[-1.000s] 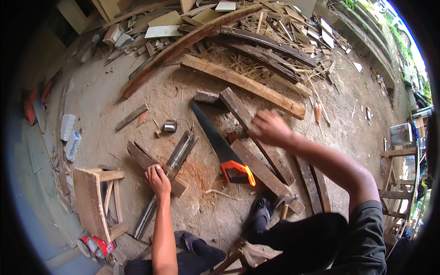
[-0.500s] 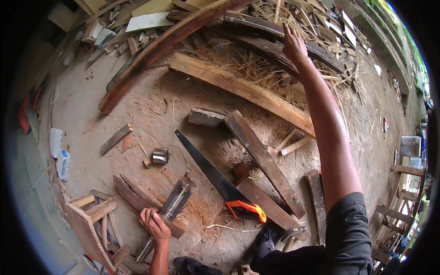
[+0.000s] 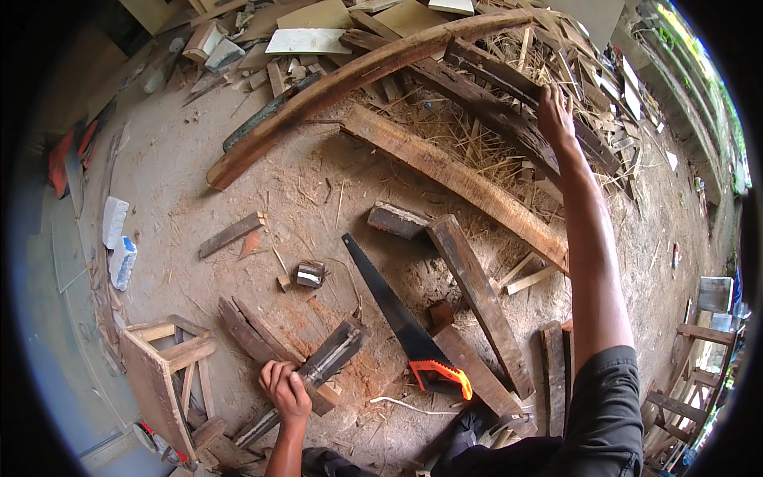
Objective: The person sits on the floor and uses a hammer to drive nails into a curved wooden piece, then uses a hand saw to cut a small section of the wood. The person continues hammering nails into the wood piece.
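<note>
My left hand (image 3: 284,389) rests low in the view, fingers curled on a long grooved wooden piece (image 3: 327,361) that lies across dark boards (image 3: 248,330) on the dusty ground. My right hand (image 3: 555,117) is stretched far out to the upper right, fingers on a dark weathered plank (image 3: 509,119) in the scrap wood pile. A black-bladed handsaw with an orange handle (image 3: 404,326) lies between my arms, touched by neither hand.
A thick curved beam (image 3: 350,79) and a long plank (image 3: 457,179) lie ahead. Short blocks (image 3: 396,219), a small block (image 3: 309,274), a slat (image 3: 231,234) and straw litter the ground. A wooden frame stool (image 3: 163,374) stands at left, white blocks (image 3: 116,230) beyond it.
My right arm has swung from beside the saw out and up to the scrap pile at the upper right. The left hand stays on the grooved piece.
</note>
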`<action>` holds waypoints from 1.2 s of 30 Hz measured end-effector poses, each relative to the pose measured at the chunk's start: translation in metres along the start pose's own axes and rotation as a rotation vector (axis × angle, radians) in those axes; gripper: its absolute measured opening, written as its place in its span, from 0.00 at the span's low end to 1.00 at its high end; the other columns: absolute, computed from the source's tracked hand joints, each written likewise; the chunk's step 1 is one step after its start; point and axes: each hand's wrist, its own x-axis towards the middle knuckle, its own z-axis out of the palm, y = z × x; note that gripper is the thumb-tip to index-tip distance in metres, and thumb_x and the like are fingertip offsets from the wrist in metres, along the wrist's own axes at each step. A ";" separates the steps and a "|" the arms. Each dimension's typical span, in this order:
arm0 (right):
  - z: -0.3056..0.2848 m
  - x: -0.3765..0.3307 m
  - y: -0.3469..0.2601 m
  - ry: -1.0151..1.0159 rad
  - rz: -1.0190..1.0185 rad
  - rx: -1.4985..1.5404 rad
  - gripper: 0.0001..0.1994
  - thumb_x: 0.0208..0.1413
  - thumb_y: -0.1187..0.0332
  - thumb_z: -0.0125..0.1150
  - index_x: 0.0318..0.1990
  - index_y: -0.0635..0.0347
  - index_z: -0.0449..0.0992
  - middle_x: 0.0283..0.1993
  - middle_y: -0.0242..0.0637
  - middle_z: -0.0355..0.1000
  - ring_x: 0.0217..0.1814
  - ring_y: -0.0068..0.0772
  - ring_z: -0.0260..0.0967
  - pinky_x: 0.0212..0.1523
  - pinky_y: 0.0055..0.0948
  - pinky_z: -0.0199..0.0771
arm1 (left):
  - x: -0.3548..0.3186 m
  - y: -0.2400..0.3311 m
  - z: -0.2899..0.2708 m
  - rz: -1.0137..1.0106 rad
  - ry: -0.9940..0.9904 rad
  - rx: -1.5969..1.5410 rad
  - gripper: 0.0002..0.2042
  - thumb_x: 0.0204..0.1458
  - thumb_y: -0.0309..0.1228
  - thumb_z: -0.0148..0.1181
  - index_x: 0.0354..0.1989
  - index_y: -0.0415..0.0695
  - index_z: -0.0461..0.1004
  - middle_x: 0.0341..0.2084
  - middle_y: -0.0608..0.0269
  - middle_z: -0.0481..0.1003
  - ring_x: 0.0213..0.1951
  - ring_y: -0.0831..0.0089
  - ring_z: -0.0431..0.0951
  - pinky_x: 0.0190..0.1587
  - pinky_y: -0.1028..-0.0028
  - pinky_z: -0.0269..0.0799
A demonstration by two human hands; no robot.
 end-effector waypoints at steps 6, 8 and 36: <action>-0.036 -0.062 0.020 0.282 -0.019 0.297 0.32 0.54 0.76 0.59 0.66 0.69 0.55 0.65 0.60 0.61 0.70 0.59 0.57 0.72 0.51 0.52 | -0.003 -0.003 0.004 0.032 0.049 0.008 0.21 0.65 0.42 0.40 0.31 0.37 0.73 0.35 0.50 0.75 0.46 0.48 0.70 0.54 0.52 0.60; -0.068 -0.071 0.031 0.307 -0.096 0.359 0.34 0.55 0.75 0.61 0.67 0.71 0.53 0.65 0.62 0.60 0.70 0.58 0.57 0.72 0.47 0.54 | -0.005 -0.006 0.008 0.038 0.068 -0.015 0.20 0.66 0.39 0.41 0.30 0.34 0.72 0.34 0.47 0.74 0.46 0.47 0.70 0.53 0.53 0.61; -0.612 -0.432 -0.118 -0.233 -0.762 0.762 0.35 0.56 0.48 0.66 0.63 0.65 0.69 0.59 0.56 0.71 0.58 0.56 0.71 0.59 0.42 0.72 | -0.111 0.162 -0.313 -0.060 0.517 -1.660 0.35 0.59 0.58 0.57 0.61 0.38 0.65 0.49 0.55 0.74 0.46 0.63 0.78 0.50 0.62 0.76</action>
